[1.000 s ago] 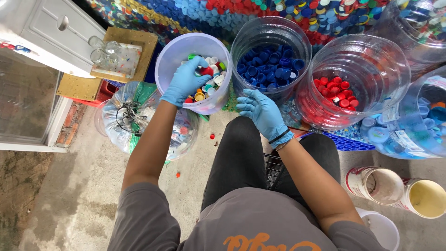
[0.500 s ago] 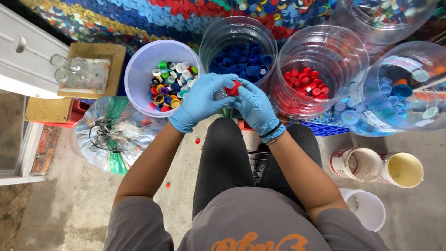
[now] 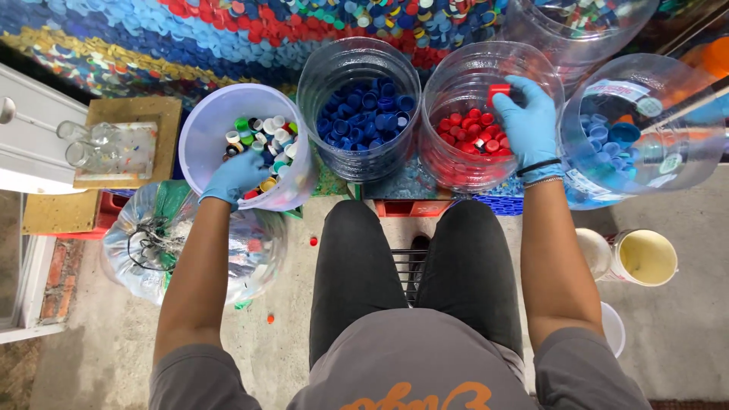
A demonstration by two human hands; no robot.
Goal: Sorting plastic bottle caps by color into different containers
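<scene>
Head view shows your hands have split: half a second ago they met over your lap around a red cap, and now each is at its own container. On the left, your left hand (image 3: 237,176) is back at the near rim of the white bucket (image 3: 203,129) of mixed-colour caps, gloved fingers curled loosely over the edge among the caps; you cannot tell whether it has closed on one, since the fingertips are buried. Next along, the clear jar of blue caps (image 3: 357,106) stands untouched. Then your right hand (image 3: 528,118) has crossed to the clear jar of red caps (image 3: 463,140), thumb and fingers pinched on the red cap (image 3: 499,90) just above the pile, not yet let go. That reads as one sorted cap about to join its colour while the other hand goes for the next.

Further right, the jar of light-blue caps (image 3: 645,129) is cut by the frame edge, and its glare blurs what lies inside. The plastic bag (image 3: 152,243) below the bucket hides its contents behind creases.
</scene>
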